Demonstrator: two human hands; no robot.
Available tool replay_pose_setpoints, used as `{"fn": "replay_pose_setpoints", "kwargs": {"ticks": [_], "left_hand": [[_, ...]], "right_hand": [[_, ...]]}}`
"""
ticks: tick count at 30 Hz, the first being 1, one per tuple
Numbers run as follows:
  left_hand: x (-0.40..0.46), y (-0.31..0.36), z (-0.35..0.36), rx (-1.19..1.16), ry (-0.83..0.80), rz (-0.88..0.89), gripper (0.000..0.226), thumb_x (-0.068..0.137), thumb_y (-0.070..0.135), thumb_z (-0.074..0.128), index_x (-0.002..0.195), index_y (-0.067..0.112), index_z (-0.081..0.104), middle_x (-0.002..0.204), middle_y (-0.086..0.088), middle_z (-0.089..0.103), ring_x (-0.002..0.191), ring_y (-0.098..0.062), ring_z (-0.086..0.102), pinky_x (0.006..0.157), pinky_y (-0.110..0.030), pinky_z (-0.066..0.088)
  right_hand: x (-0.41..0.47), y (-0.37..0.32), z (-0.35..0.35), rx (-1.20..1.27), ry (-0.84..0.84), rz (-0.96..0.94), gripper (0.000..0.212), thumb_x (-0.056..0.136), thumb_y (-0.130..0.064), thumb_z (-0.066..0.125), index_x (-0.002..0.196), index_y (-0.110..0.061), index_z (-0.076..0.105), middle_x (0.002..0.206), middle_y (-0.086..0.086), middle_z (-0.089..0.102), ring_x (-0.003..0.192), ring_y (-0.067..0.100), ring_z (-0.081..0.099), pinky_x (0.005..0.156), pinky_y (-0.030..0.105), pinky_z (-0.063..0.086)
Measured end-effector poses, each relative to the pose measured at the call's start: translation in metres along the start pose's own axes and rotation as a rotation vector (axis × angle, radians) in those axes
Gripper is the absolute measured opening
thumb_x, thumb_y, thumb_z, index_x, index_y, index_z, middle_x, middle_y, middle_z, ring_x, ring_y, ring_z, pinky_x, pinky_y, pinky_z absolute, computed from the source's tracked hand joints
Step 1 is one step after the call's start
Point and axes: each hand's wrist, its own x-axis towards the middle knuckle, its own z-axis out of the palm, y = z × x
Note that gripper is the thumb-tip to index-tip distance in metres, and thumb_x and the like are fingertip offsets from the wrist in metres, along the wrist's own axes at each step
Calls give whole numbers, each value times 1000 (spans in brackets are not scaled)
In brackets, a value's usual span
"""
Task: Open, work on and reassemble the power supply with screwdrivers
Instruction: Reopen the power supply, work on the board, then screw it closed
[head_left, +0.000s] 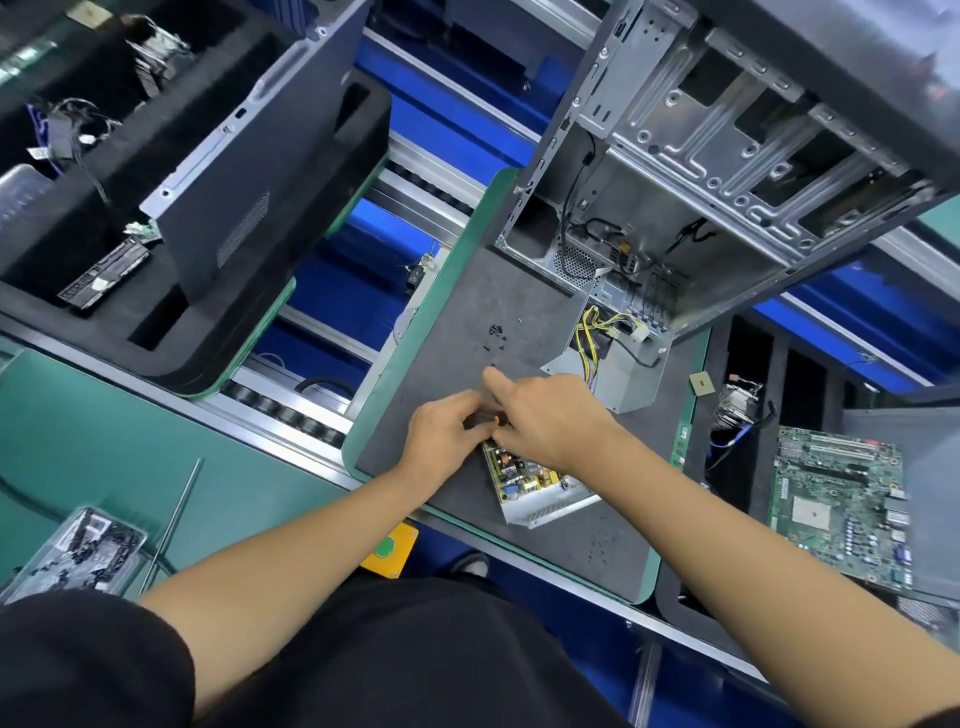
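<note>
The opened power supply lies on the grey mat, its circuit board bare inside the silver case half. My left hand grips a screwdriver with an orange and black handle just above the board's far end. My right hand lies over the same spot with its index finger stretched out; what its other fingers hold is hidden. The silver cover with yellow wires lies beyond. Several small black screws are scattered on the mat past my hands.
An open computer case stands at the mat's far right. A motherboard lies to the right, a cooler beside it. A black side panel leans in a foam tray at left. A clear box of screws sits near left.
</note>
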Motion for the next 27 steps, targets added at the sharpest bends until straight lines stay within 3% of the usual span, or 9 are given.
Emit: {"fn": "replay_pose_setpoints", "kwargs": {"ticks": [4, 6, 9, 12, 15, 19, 22, 24, 27], "left_hand": [[2, 2, -1, -40, -40, -56, 21, 78, 14, 85, 95, 22, 76, 87, 22, 72, 84, 18, 62, 72, -17, 51], [5, 7, -7, -98, -111, -55, 29, 73, 22, 90, 97, 27, 75, 86, 30, 69, 87, 15, 64, 72, -8, 46], [9, 16, -16, -96, -172, -46, 35, 69, 37, 88, 99, 36, 69, 91, 35, 69, 89, 14, 65, 75, -3, 44], [12, 16, -17, -41, -160, -41, 23, 76, 28, 80, 96, 21, 71, 86, 24, 69, 84, 14, 63, 72, -19, 48], [13, 16, -18, -52, -197, -53, 21, 80, 20, 84, 92, 28, 70, 85, 33, 68, 85, 14, 64, 72, -6, 43], [14, 25, -22, 14, -256, -47, 32, 77, 45, 85, 103, 36, 68, 93, 22, 71, 88, 3, 66, 73, -19, 51], [17, 33, -26, 67, -250, -77, 47, 63, 61, 80, 101, 43, 59, 91, 38, 66, 86, 14, 62, 70, -7, 46], [18, 35, -26, 62, -233, -70, 36, 67, 49, 77, 98, 40, 60, 87, 44, 62, 83, 17, 61, 68, -4, 43], [21, 32, -27, 38, -267, -124, 24, 77, 28, 84, 90, 37, 67, 83, 29, 69, 83, 6, 65, 70, -13, 47]], "right_hand": [[-1, 11, -4, 76, -42, -63, 34, 91, -40, 59, 95, -29, 28, 72, 4, 61, 70, 34, 63, 52, 34, 27], [0, 13, -2, 63, -35, -26, 32, 92, -44, 58, 96, -27, 31, 65, 3, 52, 71, 35, 64, 52, 35, 26], [2, 6, 2, -76, 30, 31, 25, 92, -42, 50, 104, -21, 43, 75, 8, 64, 71, 33, 66, 51, 33, 23], [0, 1, 5, -111, 46, 62, 30, 94, -46, 47, 104, -18, 45, 81, 9, 68, 72, 32, 67, 51, 32, 25], [-7, 7, 2, -78, 83, -55, 33, 93, -46, 52, 109, -19, 41, 88, 2, 62, 70, 31, 65, 49, 32, 27], [-12, 16, -6, -8, 12, -121, 28, 100, -45, 50, 120, -25, 45, 93, 1, 64, 78, 29, 66, 54, 33, 36], [-6, 6, -6, -39, -3, 15, 28, 97, -36, 46, 121, -23, 48, 86, 6, 68, 78, 32, 67, 54, 33, 31], [-3, 0, -5, -113, -5, 54, 30, 99, -39, 43, 118, -18, 49, 88, 8, 69, 78, 31, 68, 54, 32, 28], [-5, 8, -10, -151, 16, -17, 34, 99, -46, 45, 117, -18, 44, 93, 5, 67, 75, 30, 67, 52, 33, 31]]}}
